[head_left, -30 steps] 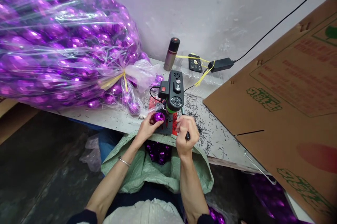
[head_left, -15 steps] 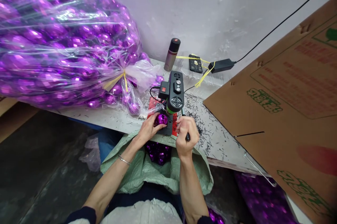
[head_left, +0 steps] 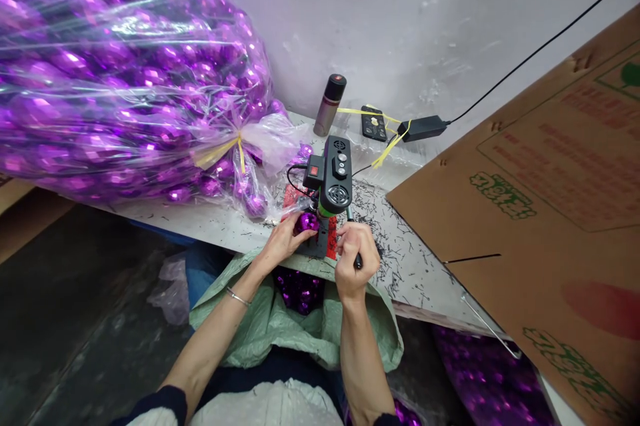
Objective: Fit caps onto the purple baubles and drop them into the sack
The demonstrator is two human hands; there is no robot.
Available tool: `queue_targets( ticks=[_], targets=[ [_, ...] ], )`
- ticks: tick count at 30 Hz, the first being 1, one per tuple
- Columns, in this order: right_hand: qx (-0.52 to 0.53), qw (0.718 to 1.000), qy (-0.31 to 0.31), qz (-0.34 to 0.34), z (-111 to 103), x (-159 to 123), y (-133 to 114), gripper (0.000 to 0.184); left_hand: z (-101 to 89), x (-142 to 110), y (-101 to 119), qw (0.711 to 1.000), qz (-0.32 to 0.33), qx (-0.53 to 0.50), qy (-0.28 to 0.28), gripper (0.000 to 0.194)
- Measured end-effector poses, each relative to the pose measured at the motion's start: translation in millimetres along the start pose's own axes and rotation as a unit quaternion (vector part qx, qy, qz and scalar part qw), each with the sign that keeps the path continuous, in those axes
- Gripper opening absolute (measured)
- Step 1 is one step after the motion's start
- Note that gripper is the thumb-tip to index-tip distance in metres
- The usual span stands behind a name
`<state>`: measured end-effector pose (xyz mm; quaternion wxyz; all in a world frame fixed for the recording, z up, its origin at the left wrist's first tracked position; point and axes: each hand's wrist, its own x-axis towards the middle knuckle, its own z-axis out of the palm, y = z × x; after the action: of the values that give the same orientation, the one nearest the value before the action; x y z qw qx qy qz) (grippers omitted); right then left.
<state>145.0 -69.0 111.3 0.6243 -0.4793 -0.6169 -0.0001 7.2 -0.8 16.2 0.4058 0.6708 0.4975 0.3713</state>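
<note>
My left hand (head_left: 283, 239) is closed around the side of a shiny purple faceted ball (head_left: 307, 222), held at the base of a small black bench press machine (head_left: 337, 176). My right hand (head_left: 357, 254) is wrapped round the black-gripped lever (head_left: 358, 262) on the machine's right side. The machine's head overhangs the ball's far side and hides the contact between them. Under the machine lies a red mat (head_left: 332, 239). Below the table edge, an open green woven sack (head_left: 230, 333) spreads over my lap with more purple balls (head_left: 300, 289) inside.
A large clear plastic bag (head_left: 150, 93) of purple balls fills the left. Behind the machine are a bottle (head_left: 330, 105), a phone-like black device (head_left: 373, 123) and a black power adapter (head_left: 424, 128). Black clippings (head_left: 387, 256) litter the table. A cardboard box (head_left: 530, 213) stands at right.
The view has shifted slightly. Both hands keep their grips on the ball and the lever, with hardly any visible movement.
</note>
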Motion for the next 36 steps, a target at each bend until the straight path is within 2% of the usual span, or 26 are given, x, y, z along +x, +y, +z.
queue_targets(
  ticks=[7, 11, 15, 18, 24, 30, 36],
  targets=[
    [0.000, 1.000, 0.001, -0.002, -1, -1, 2, 0.034, -8.2, 9, -7, 0.984, 0.089, 0.124, -0.095, 0.058],
    [0.003, 1.000, 0.001, -0.002, 0, -2, 2, 0.033, 5.8, 11, -16, 0.984, 0.122, 0.121, -0.045, 0.058],
    [0.008, 1.000, 0.000, -0.007, 0, -3, 3, 0.033, 25.0, 4, -28, 0.986, 0.132, 0.105, 0.018, 0.058],
    [0.004, 1.000, -0.005, -0.006, -1, -3, 3, 0.032, 31.6, -1, -33, 0.984, 0.140, 0.099, 0.046, 0.058],
    [-0.005, 1.000, -0.008, -0.020, 0, -9, 6, 0.030, 31.2, -3, -36, 0.983, 0.147, 0.092, 0.056, 0.057],
    [-0.010, 0.999, -0.008, -0.051, 5, -25, 20, 0.027, 34.7, -3, -41, 0.982, 0.146, 0.098, 0.074, 0.056],
    [0.004, 0.998, 0.017, -0.057, 13, -37, 32, 0.026, 35.9, -2, -43, 0.979, 0.156, 0.102, 0.085, 0.056]
  ],
)
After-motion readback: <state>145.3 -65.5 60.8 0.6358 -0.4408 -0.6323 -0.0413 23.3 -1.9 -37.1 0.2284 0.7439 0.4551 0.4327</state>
